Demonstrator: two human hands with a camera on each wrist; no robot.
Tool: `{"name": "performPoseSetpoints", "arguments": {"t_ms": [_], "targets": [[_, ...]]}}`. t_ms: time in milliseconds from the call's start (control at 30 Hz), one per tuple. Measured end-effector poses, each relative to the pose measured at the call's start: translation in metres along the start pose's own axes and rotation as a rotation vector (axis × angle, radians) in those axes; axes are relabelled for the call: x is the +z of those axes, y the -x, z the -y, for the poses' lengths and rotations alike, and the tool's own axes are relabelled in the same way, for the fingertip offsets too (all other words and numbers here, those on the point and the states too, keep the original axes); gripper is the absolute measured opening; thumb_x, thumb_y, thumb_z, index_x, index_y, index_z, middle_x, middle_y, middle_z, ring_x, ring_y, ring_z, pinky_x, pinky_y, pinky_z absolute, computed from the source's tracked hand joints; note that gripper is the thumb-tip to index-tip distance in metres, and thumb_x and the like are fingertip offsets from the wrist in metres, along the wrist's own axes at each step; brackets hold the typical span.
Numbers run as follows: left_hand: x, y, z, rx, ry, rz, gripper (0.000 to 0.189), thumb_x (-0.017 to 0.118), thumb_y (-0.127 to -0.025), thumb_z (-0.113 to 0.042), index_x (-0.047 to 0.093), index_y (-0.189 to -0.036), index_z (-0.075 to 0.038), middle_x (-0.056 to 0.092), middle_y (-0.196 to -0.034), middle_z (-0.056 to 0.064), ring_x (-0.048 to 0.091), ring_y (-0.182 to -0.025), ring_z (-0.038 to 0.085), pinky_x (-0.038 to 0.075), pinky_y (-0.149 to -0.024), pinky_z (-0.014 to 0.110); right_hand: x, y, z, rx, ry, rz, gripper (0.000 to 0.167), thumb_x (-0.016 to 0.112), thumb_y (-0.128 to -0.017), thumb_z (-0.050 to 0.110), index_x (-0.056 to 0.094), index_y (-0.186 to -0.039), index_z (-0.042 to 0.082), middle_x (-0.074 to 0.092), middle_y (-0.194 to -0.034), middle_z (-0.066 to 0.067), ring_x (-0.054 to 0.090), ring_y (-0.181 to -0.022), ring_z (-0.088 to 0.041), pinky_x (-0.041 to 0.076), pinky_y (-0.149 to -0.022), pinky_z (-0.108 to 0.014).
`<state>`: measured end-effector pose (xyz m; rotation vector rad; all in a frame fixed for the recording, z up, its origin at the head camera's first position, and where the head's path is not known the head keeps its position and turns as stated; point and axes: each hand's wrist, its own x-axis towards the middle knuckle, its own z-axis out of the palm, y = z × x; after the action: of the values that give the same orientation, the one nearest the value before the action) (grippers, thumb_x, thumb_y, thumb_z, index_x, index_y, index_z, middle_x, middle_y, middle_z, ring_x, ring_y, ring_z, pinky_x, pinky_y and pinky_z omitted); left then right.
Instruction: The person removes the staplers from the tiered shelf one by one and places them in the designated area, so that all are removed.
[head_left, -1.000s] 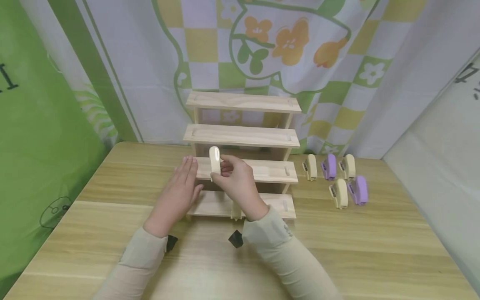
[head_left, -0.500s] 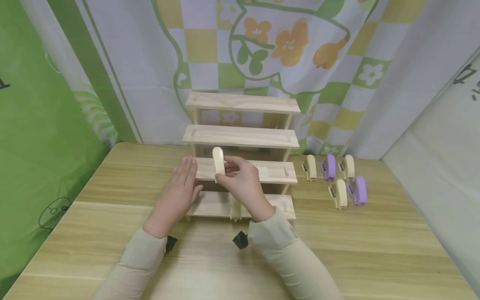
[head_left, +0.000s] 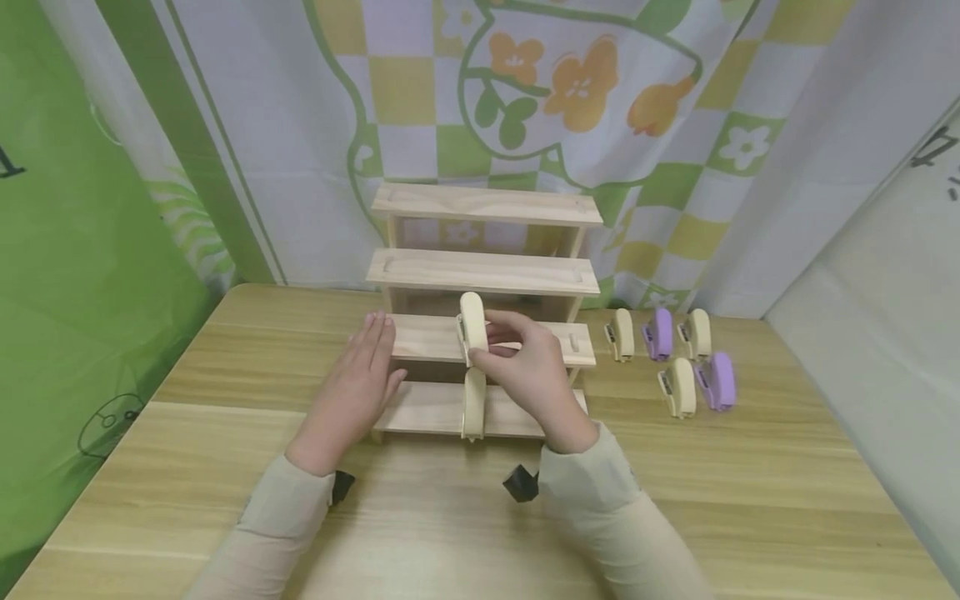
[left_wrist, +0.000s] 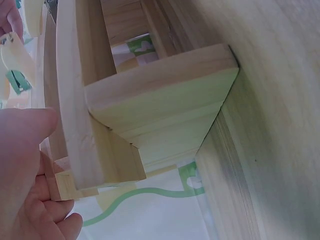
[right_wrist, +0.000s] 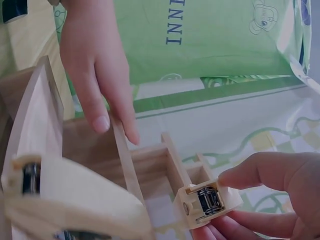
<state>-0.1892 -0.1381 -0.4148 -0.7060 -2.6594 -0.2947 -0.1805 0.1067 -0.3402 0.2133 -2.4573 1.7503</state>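
Observation:
My right hand (head_left: pixel 534 371) pinches a cream stapler (head_left: pixel 472 323) between thumb and fingers, upright over the second step from the bottom of a wooden stepped rack (head_left: pixel 483 271). In the right wrist view the held stapler's dark metal end (right_wrist: pixel 210 201) faces the camera. On the lowest step stands another cream stapler (head_left: pixel 473 407), its end at the front edge. My left hand (head_left: pixel 351 387) lies at the rack's left side with fingers extended, their tips on the left end of the second step. The left wrist view shows its thumb (left_wrist: pixel 35 122) beside the rack's boards.
Three cream staplers and two purple ones stand on the table right of the rack, among them a purple stapler (head_left: pixel 720 382) and a cream stapler (head_left: pixel 680 388). A patterned curtain (head_left: pixel 525 100) hangs behind. Black pieces (head_left: pixel 521 483) show at both cuffs.
My right hand has moved the held stapler rightward along the second step, into line with the stapler below, and turned it slightly. My left hand has stayed in place.

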Motion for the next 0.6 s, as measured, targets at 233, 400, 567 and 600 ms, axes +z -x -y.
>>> {"name": "performPoseSetpoints", "arguments": {"t_ms": [233,400,567,600], "targets": [[0.000,0.001,0.000,0.008,-0.005,-0.009,0.071,0.059,-0.103,-0.026,0.027,-0.152,0.015,0.024,-0.159,0.033,0.022,-0.150,0.043,0.024,-0.123,0.055,-0.025,0.007,-0.007,-0.003,0.012,-0.023,0.049,0.075,-0.082,0.002,0.064,-0.130,-0.003,0.068,-0.114,-0.018,0.066,-0.110,-0.029,0.060,-0.091,-0.029],[0.000,0.000,-0.001,0.003,-0.009,-0.001,0.072,0.058,-0.104,-0.026,0.026,-0.152,0.015,0.024,-0.159,0.033,0.022,-0.151,0.042,0.025,-0.122,0.056,-0.045,0.011,-0.012,0.003,0.029,-0.035,0.049,0.074,-0.084,0.000,0.062,-0.131,-0.005,0.066,-0.117,-0.020,0.064,-0.112,-0.030,0.059,-0.092,-0.025],[-0.002,0.000,-0.002,0.007,-0.013,-0.007,0.071,0.059,-0.103,-0.025,0.026,-0.152,0.016,0.025,-0.159,0.033,0.023,-0.150,0.043,0.028,-0.121,0.057,-0.061,0.016,-0.015,0.021,0.024,-0.067,0.051,0.073,-0.083,-0.002,0.061,-0.132,-0.007,0.065,-0.118,-0.022,0.063,-0.112,-0.029,0.057,-0.092,-0.021],[-0.002,0.000,-0.002,0.006,-0.011,-0.006,0.071,0.059,-0.103,-0.025,0.026,-0.152,0.016,0.025,-0.159,0.033,0.023,-0.150,0.043,0.027,-0.121,0.057,-0.063,0.017,-0.016,0.022,0.021,-0.073,0.051,0.073,-0.083,-0.003,0.060,-0.133,-0.007,0.064,-0.119,-0.023,0.063,-0.113,-0.029,0.057,-0.092,-0.020]]}}
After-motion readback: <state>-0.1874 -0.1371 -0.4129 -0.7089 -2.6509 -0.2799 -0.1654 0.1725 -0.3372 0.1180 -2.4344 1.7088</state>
